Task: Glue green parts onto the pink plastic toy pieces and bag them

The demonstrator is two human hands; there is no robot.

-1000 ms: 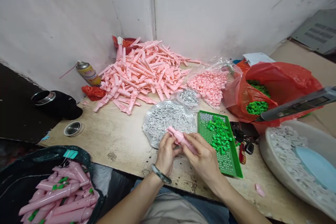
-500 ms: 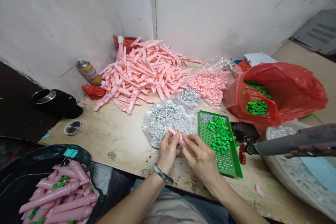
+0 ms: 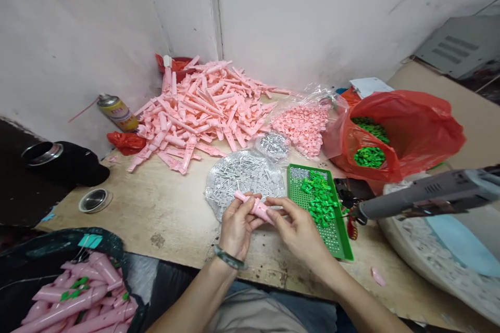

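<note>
- Item in hand: one slim pink plastic piece (image 3: 254, 207), held roughly level between both hands, above the workbench (image 3: 156, 205) and at the edge of a clear bag of small silver parts (image 3: 244, 182).
- Left hand (image 3: 236, 231): fingers and thumb closed in a narrow pinch on the piece's left end.
- Right hand (image 3: 299, 234): fingertips closed narrowly on the right end (its exact contact is partly hidden).
- Handling note: a close grip at both ends appears the steadiest way to work this piece, with the fingers doing the fine control and the piece held clear of the loose parts.
- Arm pose: both forearms angle inward from the bottom of the view, wrists bent, hands close together. A dark green bangle (image 3: 230, 258) sits on the left wrist.
- Nearby: a green pegboard tray (image 3: 334, 239) with bright green parts (image 3: 318, 197) lies right of the hands.
- Beyond: a heap of pink plastic pieces (image 3: 199, 114) against the wall.
- Lower left: a black bag (image 3: 111, 242) of pink tubes (image 3: 66, 309).
</note>
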